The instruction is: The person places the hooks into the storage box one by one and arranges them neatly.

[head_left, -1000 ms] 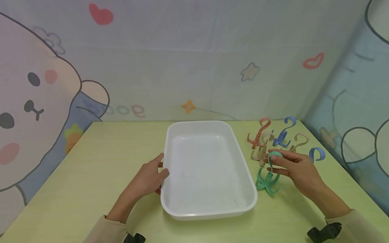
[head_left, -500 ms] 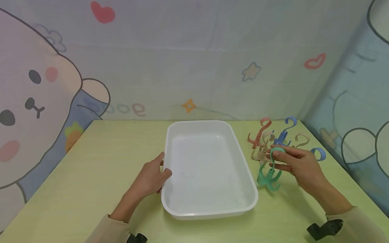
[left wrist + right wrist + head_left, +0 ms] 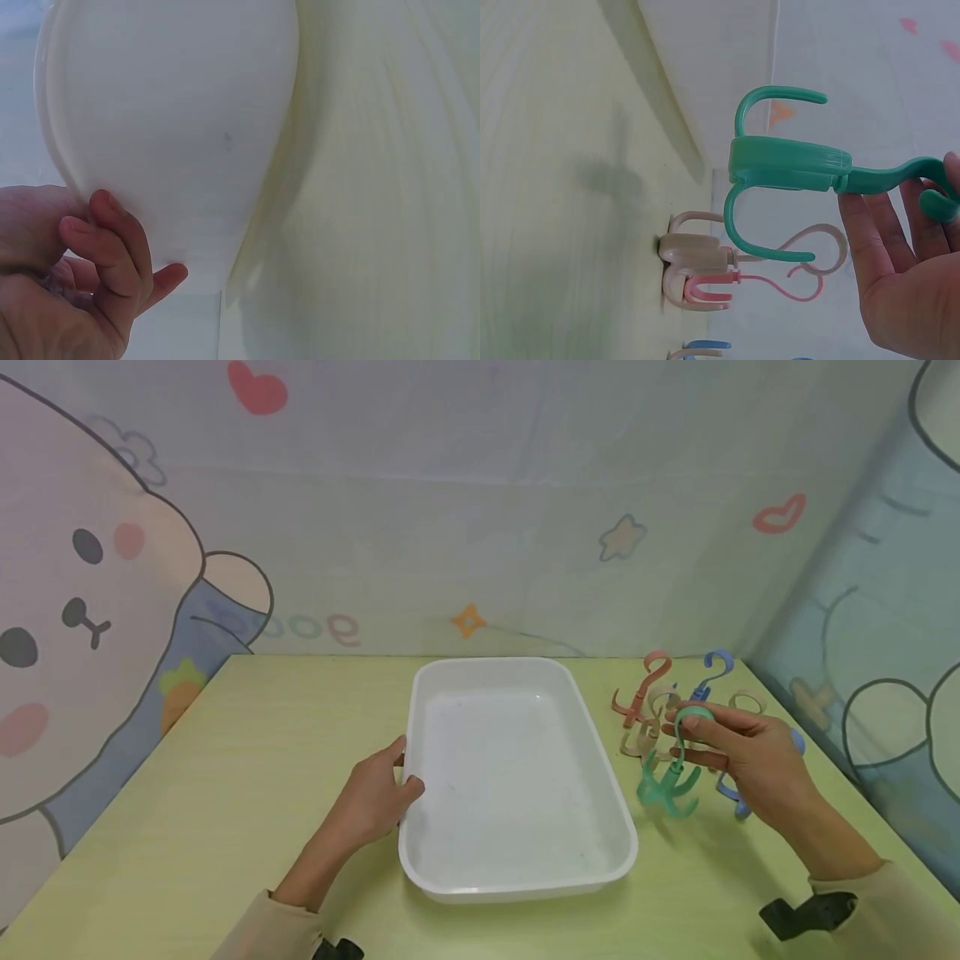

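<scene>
A green hook was held by its curved end in the right hand, clear of the pale table, onto which a shadow was cast. Beyond, a pink hook was partly covered by a beige hook; a blue piece was cropped below.

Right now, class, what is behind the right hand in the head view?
Parts of a blue hook, a beige hook and nearer blue pieces show; the right hand covers the rest.
</scene>
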### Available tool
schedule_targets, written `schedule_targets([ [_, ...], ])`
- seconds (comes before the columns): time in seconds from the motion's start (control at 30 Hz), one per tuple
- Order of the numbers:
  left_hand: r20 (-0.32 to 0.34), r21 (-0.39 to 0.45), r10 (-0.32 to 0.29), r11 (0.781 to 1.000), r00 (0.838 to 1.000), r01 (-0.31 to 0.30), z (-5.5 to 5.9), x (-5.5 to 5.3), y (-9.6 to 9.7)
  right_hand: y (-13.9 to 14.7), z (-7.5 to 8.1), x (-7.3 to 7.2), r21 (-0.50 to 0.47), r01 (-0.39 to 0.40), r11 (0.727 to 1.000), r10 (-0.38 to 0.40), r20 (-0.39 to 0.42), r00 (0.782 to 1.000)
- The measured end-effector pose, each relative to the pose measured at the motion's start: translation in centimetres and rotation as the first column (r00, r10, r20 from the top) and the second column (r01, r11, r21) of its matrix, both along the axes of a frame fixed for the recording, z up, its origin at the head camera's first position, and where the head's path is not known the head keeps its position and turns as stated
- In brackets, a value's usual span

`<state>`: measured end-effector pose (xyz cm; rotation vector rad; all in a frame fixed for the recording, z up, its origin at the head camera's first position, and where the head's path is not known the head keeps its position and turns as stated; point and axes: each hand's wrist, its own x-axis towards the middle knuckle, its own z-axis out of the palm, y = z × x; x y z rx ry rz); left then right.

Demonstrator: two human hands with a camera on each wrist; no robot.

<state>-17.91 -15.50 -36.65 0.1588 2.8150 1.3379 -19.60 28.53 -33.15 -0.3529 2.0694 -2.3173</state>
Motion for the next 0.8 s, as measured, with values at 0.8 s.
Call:
schedule_targets([
  [0.8, 0.135, 0.247, -0.063, 0.969, 0.989, 0.028, 0.4, 0.6, -0.9, -2.0, 2.5, -0.2, -0.077, -0.041, 0.996, 0.037, -0.058, 0.998],
])
